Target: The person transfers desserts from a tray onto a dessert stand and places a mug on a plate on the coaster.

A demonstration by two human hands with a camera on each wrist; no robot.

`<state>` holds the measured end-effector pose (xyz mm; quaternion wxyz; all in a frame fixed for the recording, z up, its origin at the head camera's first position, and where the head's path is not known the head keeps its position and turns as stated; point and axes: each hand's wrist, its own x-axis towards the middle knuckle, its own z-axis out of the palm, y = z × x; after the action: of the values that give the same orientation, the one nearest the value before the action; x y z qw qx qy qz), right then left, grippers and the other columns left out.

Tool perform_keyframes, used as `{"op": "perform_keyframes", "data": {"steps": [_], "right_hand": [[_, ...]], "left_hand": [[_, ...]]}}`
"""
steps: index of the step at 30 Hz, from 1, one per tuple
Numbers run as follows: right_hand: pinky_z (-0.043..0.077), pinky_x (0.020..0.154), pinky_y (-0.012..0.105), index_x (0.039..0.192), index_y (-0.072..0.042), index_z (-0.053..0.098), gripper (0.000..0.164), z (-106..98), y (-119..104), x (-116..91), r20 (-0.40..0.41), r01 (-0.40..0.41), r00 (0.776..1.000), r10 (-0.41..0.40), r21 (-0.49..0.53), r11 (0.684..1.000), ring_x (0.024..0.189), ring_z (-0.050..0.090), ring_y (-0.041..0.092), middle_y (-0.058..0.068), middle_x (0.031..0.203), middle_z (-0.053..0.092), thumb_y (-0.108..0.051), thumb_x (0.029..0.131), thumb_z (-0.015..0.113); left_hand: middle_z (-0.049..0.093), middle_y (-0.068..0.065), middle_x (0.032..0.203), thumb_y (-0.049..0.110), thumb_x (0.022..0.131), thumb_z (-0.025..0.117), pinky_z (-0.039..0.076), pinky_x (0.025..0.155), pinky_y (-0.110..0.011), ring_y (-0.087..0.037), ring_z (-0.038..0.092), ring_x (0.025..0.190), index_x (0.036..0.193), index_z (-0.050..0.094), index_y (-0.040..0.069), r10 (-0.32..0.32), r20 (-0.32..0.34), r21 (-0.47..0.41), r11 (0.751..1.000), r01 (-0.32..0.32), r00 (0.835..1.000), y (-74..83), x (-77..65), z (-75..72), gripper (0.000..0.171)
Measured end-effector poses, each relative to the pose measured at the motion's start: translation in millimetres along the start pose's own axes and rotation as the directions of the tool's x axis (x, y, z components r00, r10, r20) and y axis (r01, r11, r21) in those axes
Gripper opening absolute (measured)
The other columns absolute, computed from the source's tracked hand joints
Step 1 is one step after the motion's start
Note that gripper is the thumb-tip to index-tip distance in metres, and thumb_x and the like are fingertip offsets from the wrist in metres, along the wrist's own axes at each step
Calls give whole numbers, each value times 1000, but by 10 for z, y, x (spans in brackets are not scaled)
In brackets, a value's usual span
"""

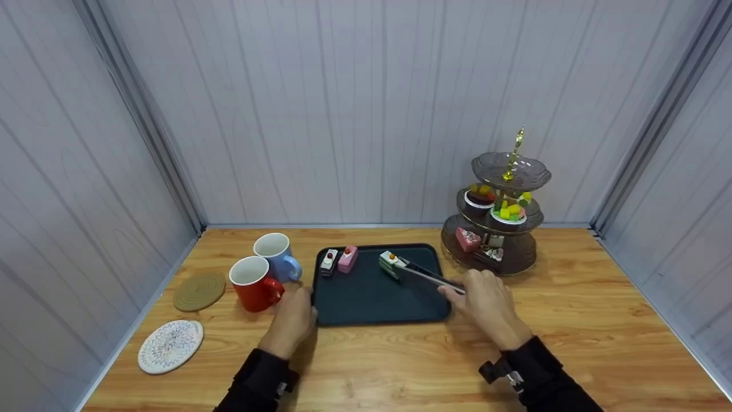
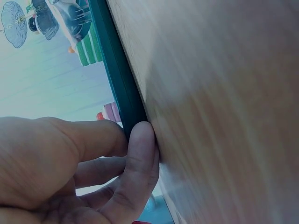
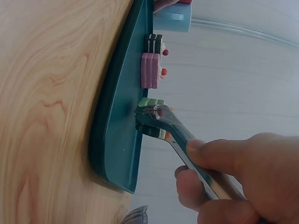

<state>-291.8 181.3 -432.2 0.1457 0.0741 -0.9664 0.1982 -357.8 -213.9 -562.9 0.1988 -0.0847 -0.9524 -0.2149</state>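
My left hand (image 1: pixel 293 320) pinches the left edge of a dark green tray (image 1: pixel 372 306); in the left wrist view the thumb and fingers close on its rim. In my right hand (image 1: pixel 489 306) is a pair of metal tongs (image 3: pixel 180 140). Their tips lie on either side of a small green cake slice (image 1: pixel 387 269), topped with white cream and an orange ball, at the tray's back right. A black-and-white cake slice (image 1: pixel 328 262) and a pink cake slice (image 1: pixel 347 260) stand side by side at the back left of the tray.
Left of the tray stand a red mug (image 1: pixel 251 290) and a light blue mug (image 1: pixel 280 264). A tan coaster (image 1: pixel 199 292) and a white patterned coaster (image 1: pixel 170 347) lie farther left. Behind my right hand, a three-tier stand (image 1: pixel 520 254) bears toy cakes. Walls enclose the wooden table (image 1: pixel 400 366).
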Motion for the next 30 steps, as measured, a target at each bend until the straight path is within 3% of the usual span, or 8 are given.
{"op": "perform_keyframes", "data": {"steps": [4, 11, 17, 21, 30], "right_hand": [[36, 48, 34, 83, -26, 81, 18, -44, 13, 3, -33, 19, 999, -19, -1, 1000, 63, 65, 22, -5, 63, 62, -41, 92, 83], [35, 48, 33, 98, -25, 85, 16, -117, 38, 6, -38, 16, 999, -15, 17, 1000, 61, 57, 17, -4, 67, 64, -40, 93, 82], [46, 52, 39, 107, -24, 87, 22, -158, 54, 5, -54, 13, 998, -12, 26, 1000, 78, 73, 27, 2, 86, 80, -41, 93, 82], [50, 55, 43, 110, -23, 86, 26, -190, 53, 2, -64, 14, 998, -12, 34, 999, 86, 76, 32, 6, 95, 82, -42, 92, 82], [42, 52, 35, 110, -25, 87, 24, -288, 36, 5, -106, 25, 994, -19, 55, 998, 79, 70, 27, 6, 95, 81, -41, 92, 82]], "left_hand": [[66, -19, 90, 0, 75, 71, 58, 71, -53, -42, 67, 81, 94, 77, -1, 2, -1, 21, 1000, -2, 1000, 14, 13, -12, 20], [67, -21, 93, -1, 76, 69, 58, 74, -54, -43, 66, 84, 98, 78, -2, -5, -7, 2, 1000, 5, 1000, -7, -1, 13, 24], [67, -21, 95, 0, 77, 68, 58, 75, -55, -43, 66, 85, 99, 78, 0, -21, 4, -1, 1000, 21, 1000, -40, -7, 46, 24], [67, -21, 95, 1, 77, 69, 58, 75, -56, -44, 66, 85, 98, 77, 0, -13, 6, 3, 1000, 13, 1000, -41, -5, 42, 23], [69, -21, 91, 0, 77, 69, 59, 73, -54, -44, 69, 83, 100, 78, -1, -5, 25, 14, 1000, 4, 1000, 14, 0, -22, 25]]}}
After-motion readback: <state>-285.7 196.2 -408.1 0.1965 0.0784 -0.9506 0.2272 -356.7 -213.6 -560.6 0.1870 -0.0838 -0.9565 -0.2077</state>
